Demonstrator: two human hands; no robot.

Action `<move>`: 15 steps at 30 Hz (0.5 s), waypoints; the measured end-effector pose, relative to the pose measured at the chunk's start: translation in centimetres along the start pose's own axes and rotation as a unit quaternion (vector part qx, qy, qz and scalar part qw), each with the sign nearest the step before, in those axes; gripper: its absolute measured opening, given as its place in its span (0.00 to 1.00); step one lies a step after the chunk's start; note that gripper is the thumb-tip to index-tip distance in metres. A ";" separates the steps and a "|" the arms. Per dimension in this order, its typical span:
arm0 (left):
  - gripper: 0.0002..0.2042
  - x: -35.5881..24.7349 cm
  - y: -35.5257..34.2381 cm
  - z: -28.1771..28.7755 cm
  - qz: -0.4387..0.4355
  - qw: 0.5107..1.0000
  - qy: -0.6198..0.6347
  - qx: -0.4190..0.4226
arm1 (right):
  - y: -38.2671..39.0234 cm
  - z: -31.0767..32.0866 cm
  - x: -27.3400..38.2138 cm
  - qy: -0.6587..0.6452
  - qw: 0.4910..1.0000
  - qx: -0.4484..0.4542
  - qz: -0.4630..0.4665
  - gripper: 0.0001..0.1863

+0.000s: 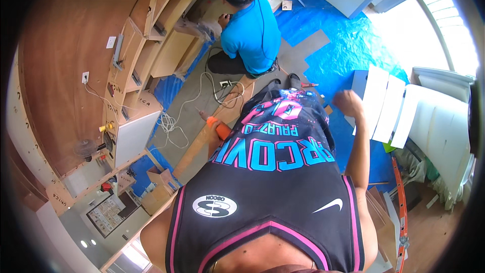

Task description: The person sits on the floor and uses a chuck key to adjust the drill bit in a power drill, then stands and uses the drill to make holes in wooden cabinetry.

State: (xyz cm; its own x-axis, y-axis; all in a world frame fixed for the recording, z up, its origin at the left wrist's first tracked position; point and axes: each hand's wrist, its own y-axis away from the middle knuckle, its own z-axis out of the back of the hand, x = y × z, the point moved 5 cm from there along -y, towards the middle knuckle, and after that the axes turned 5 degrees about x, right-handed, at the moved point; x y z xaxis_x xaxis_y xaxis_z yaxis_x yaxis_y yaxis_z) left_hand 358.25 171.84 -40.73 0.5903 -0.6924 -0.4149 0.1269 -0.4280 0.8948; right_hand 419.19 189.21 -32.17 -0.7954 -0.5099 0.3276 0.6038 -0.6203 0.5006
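Note:
My right hand (348, 103) is raised off to my right, its fingers curled in, and I see nothing in it. It is nearest to the white panels (386, 103) leaning beside the blue sheeting. At my left hip is an orange tool (220, 129) with a narrow tip pointing away from me; its exact kind is unclear. My left hand's fingers cannot be made out there, between the tool and my black jersey (268, 187). Below my jersey, my feet (294, 80) stand on the grey floor.
A person in a blue shirt (255, 33) kneels ahead by open wooden cabinets (144, 53). White cable (169, 121) lies coiled on the floor at left. Blue plastic sheeting (343, 38) covers the floor ahead. An orange level (401, 202) and stacked boards (437, 121) stand at right.

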 end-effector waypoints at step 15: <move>0.14 10.2 1.1 -8.7 0.017 0.999 0.039 -0.023 | 7.0 43.4 22.1 0.078 0.917 -0.018 0.391 0.10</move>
State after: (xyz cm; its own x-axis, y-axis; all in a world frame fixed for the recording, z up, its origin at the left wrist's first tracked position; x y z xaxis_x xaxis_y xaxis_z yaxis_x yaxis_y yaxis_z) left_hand 371.33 169.37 -42.53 0.6550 -0.6578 -0.3718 0.1409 -0.3771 0.9154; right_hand 403.54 199.49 13.35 -0.1024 -0.8847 0.4548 0.9899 -0.0455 0.1342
